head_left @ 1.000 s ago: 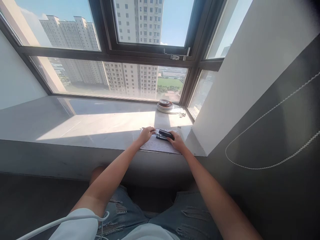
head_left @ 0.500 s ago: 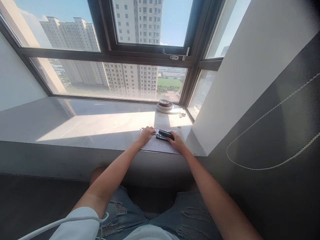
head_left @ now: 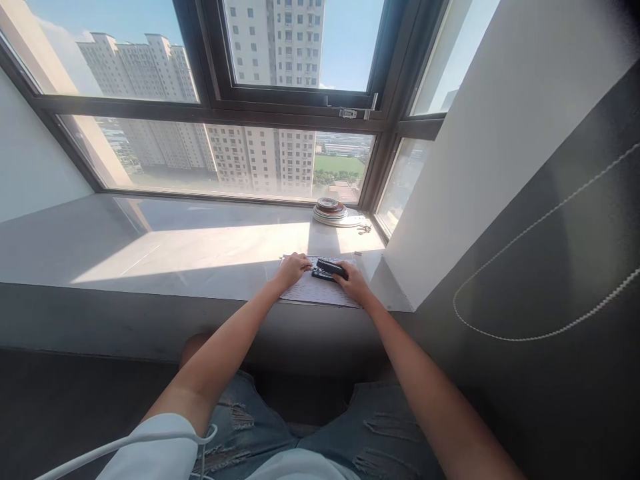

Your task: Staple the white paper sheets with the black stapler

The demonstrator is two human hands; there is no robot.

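Observation:
A printed sheet of paper (head_left: 315,291) lies at the near edge of a wide stone windowsill (head_left: 165,250). On its far part sits a black stapler (head_left: 331,269). My right hand (head_left: 354,283) is closed on the stapler's near end. My left hand (head_left: 291,267) rests on the paper just left of the stapler, fingers curled down onto the sheet beside the stapler's mouth.
A stack of plates (head_left: 333,213) stands at the sill's back right corner with a small object beside it. A white wall (head_left: 480,153) rises on the right, with a bead cord (head_left: 525,233) hanging on the dark wall. My knees in torn jeans (head_left: 320,427) are below.
Both hands and the stapler stay in the same place; only the view shifts very slightly.

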